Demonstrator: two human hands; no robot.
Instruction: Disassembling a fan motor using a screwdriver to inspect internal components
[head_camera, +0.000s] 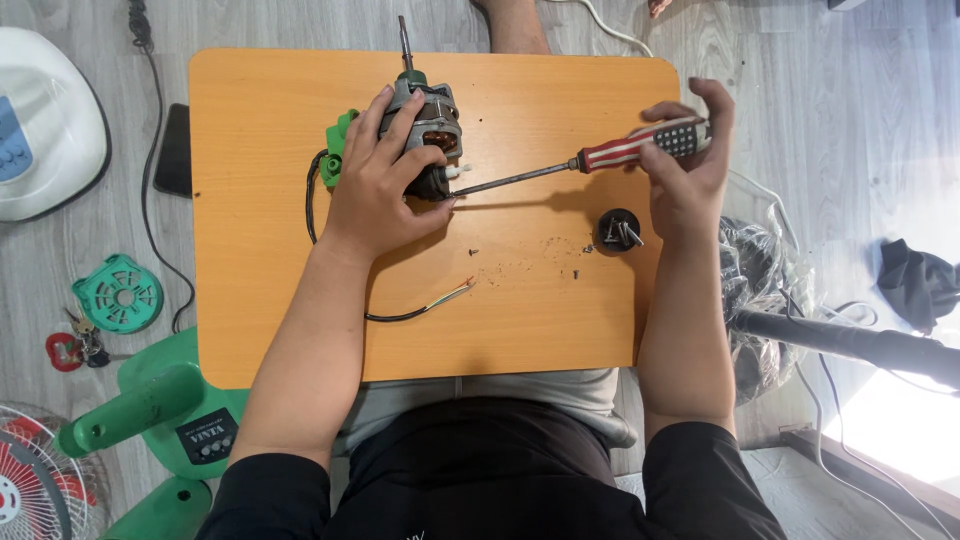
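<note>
Orange table (560, 320) on maybe-wood grey floor (850, 120)

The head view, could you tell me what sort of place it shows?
Probably a home repair spot on a grey plank floor: a low orange wooden table, a bare metal fan motor, green plastic fan parts.

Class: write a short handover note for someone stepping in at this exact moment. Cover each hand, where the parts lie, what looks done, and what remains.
Left hand grips the fan motor on the orange table.
Right hand holds the screwdriver, tip at the motor's side.
Done: some loose screws lie on the table, more in the black cap; the cut cable trails free.
Left: the motor housing looks still assembled; the screw at the tip is hidden.
</note>
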